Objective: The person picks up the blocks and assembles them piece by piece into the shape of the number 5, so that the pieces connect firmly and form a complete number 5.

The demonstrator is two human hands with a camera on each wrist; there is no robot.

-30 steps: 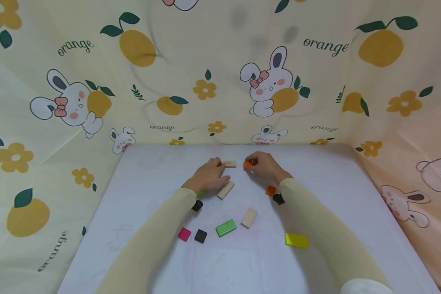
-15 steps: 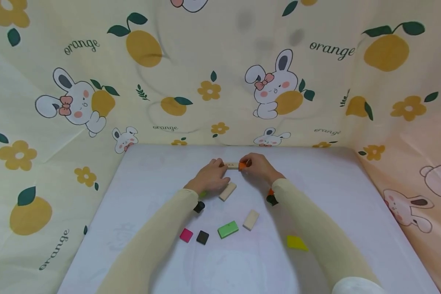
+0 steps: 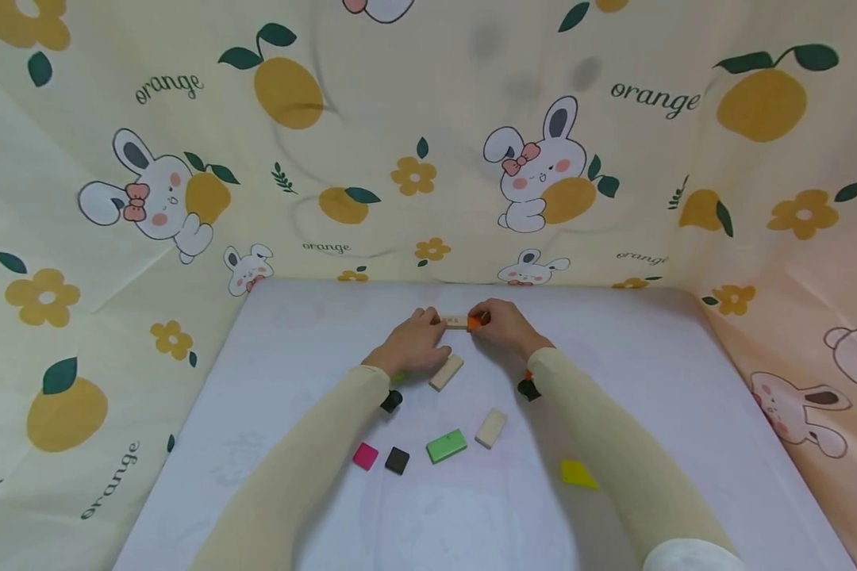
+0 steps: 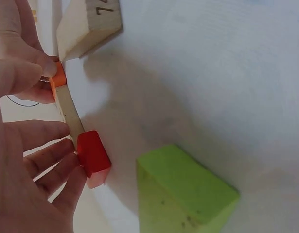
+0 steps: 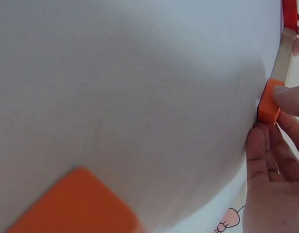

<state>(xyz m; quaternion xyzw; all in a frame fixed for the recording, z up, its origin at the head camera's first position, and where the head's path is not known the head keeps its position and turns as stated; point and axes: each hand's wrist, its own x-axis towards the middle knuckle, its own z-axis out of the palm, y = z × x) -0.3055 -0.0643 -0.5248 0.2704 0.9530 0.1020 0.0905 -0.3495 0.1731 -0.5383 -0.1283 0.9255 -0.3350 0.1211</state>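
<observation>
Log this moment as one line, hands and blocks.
left hand: touching red block | right hand: pinching orange block | wooden block: between red and orange blocks | yellow block: partly behind right sleeve

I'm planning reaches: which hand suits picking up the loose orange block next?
Probably the right hand: the loose orange block lies close by; the left hand is farther off, touching the red block. The right would first release its pinched orange block.

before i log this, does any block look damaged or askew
The lime-green block near the left hand has dark specks breaking its plain colour, perhaps scuffs or print. No breakage or spill shows.
</observation>
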